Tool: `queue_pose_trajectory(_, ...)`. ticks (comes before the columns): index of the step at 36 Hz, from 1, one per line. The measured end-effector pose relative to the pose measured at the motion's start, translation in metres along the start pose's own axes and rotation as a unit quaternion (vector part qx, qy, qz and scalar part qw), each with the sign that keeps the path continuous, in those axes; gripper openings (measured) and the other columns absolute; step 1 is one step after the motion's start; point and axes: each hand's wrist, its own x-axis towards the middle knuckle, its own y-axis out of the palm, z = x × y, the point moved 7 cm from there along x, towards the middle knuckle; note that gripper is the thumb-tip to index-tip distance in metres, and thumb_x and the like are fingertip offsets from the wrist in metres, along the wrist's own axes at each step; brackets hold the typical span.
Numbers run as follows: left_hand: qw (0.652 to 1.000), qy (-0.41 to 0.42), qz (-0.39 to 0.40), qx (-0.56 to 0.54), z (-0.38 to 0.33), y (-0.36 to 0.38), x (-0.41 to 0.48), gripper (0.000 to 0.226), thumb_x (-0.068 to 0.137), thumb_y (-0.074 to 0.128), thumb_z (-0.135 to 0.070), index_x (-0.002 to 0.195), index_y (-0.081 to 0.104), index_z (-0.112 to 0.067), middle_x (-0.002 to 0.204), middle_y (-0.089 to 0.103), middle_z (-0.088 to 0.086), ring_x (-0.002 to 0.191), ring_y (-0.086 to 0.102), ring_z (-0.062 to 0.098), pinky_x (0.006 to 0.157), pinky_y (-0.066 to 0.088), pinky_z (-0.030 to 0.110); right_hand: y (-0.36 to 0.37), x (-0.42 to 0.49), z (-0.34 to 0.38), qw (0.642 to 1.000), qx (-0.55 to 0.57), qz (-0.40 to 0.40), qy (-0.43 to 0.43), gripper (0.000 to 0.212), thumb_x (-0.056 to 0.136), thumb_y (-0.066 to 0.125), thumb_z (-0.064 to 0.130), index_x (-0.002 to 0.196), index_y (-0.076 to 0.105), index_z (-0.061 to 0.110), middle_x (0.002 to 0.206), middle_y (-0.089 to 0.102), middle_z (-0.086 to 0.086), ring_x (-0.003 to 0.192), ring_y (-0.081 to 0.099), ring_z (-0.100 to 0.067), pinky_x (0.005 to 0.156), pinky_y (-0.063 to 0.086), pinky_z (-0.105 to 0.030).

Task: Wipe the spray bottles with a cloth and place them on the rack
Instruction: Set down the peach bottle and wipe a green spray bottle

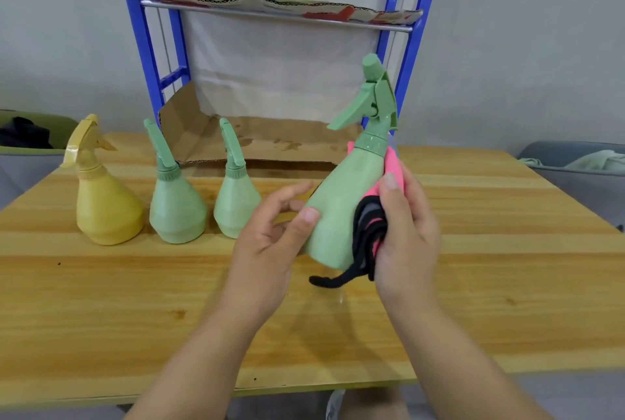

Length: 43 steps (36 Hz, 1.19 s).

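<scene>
We see the left hand (270,237) holding the tilted green spray bottle (338,203) low on its body, with the thumb laid across the front and the fingers curled behind. The bottle is held above the wooden table (135,284) and leans to the right. Its nozzle points up, and its trigger angles down to the left in front of the blue rack (145,47).

The right hand (406,233) grips a pink cloth (394,166) with black edging and presses it against the bottle's right side, from the collar down towards the base. The thumb lies over the cloth and the fingers wrap behind it. A black strand of the edging hangs loose below the bottle.

Three bottles stand upright in a row on the table to the left, near one another. From the left they are the yellow spray bottle (105,203), the middle green spray bottle (176,206) and the third green spray bottle (236,206). The third is partly hidden behind the left hand.

The rack stands at the back of the table. A stained cardboard liner (270,142) covers its lower shelf and torn cardboard (270,3) lies on the shelf above. Neither shelf has a bottle on it.

At the far left edge is a bin (30,149) holding something dark, possibly fabric, though it is too blurred for us to tell.
</scene>
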Motion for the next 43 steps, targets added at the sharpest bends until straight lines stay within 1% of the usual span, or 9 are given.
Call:
queue_pose_trajectory(5,1.000,0.016,0.005,0.014,0.003,-0.004,-0.001,0.043,0.059,0.076,-0.038,0.101,0.069,-0.041,0.117,0.068,-0.007,0.104,0.065,0.025,0.080,0.055,0.029,0.005,-0.004,0.002,0.994,-0.090,0.004,-0.061,0.054,0.088,0.051,0.042,0.138,0.049,0.022,0.132,0.058,0.001,0.126,0.051,-0.022,0.104,0.040,-0.053)
queue_pose_trajectory(12,0.998,0.002,0.040,-0.039,0.007,-0.001,-0.002,0.050,0.065,0.079,-0.035,0.113,0.065,-0.030,0.116,0.067,0.001,0.096,0.067,0.019,0.072,0.055,0.024,0.001,0.004,-0.005,0.999,-0.036,0.041,-0.001,0.048,0.086,0.054,0.042,0.130,0.058,0.024,0.132,0.055,-0.014,0.123,0.054,-0.027,0.103,0.042,-0.055)
queue_pose_trajectory(16,0.996,-0.024,0.065,-0.053,0.007,0.000,0.000,0.065,0.064,0.080,-0.049,0.119,0.060,-0.019,0.113,0.069,-0.003,0.097,0.068,0.014,0.072,0.055,0.024,-0.001,0.011,-0.010,0.992,0.071,0.067,0.085,0.045,0.082,0.057,0.039,0.121,0.066,0.017,0.122,0.064,-0.011,0.112,0.061,-0.021,0.094,0.048,-0.038)
queue_pose_trajectory(21,0.997,-0.055,0.031,-0.034,0.010,-0.002,0.004,0.037,0.080,0.067,-0.036,0.108,0.056,-0.014,0.087,0.073,-0.002,0.079,0.068,0.012,0.067,0.057,0.028,0.001,0.010,-0.001,0.995,0.075,0.056,0.046,0.038,0.090,0.047,0.024,0.120,0.062,0.007,0.103,0.073,0.001,0.095,0.067,-0.010,0.076,0.051,-0.020)
queue_pose_trajectory(23,0.998,-0.050,0.030,-0.019,0.011,0.000,0.004,0.038,0.080,0.065,-0.041,0.108,0.059,-0.016,0.093,0.073,-0.003,0.083,0.068,0.012,0.069,0.056,0.027,0.001,0.006,0.001,0.998,0.047,0.027,0.023,0.039,0.092,0.047,0.024,0.125,0.059,0.008,0.111,0.072,0.000,0.102,0.066,-0.012,0.080,0.052,-0.023)
queue_pose_trajectory(28,0.998,-0.042,0.041,0.012,0.016,0.000,0.005,0.058,0.062,0.074,-0.043,0.117,0.063,-0.030,0.120,0.066,0.003,0.103,0.064,0.021,0.073,0.053,0.022,0.002,-0.003,-0.002,0.995,-0.091,-0.008,-0.047,0.046,0.089,0.051,0.044,0.132,0.055,0.026,0.127,0.060,-0.006,0.121,0.054,-0.027,0.099,0.044,-0.056)
queue_pose_trajectory(35,0.996,-0.055,0.037,-0.066,0.019,-0.005,0.007,0.090,0.047,0.088,-0.051,0.122,0.051,-0.019,0.110,0.070,0.004,0.092,0.067,0.019,0.068,0.055,0.025,0.002,0.003,0.003,0.994,-0.082,0.055,-0.055,0.044,0.088,0.052,0.040,0.130,0.058,0.029,0.125,0.062,-0.005,0.123,0.052,-0.028,0.104,0.039,-0.055)
queue_pose_trajectory(39,0.993,-0.057,0.074,-0.066,0.018,-0.002,0.006,0.061,0.064,0.080,-0.045,0.114,0.058,-0.017,0.106,0.071,0.006,0.093,0.068,0.021,0.073,0.057,0.031,-0.002,0.010,0.001,0.996,-0.040,0.081,-0.015,0.049,0.085,0.053,0.036,0.130,0.059,0.016,0.127,0.061,-0.014,0.122,0.055,-0.029,0.102,0.043,-0.048)
queue_pose_trajectory(43,0.993,-0.065,0.089,-0.052,0.020,0.007,0.005,0.050,0.073,0.064,-0.036,0.120,0.059,-0.020,0.113,0.069,0.000,0.102,0.066,0.018,0.076,0.055,0.027,-0.005,0.009,-0.006,0.997,-0.043,0.057,-0.008,0.044,0.086,0.054,0.039,0.126,0.061,0.023,0.126,0.062,-0.010,0.119,0.057,-0.026,0.101,0.045,-0.048)
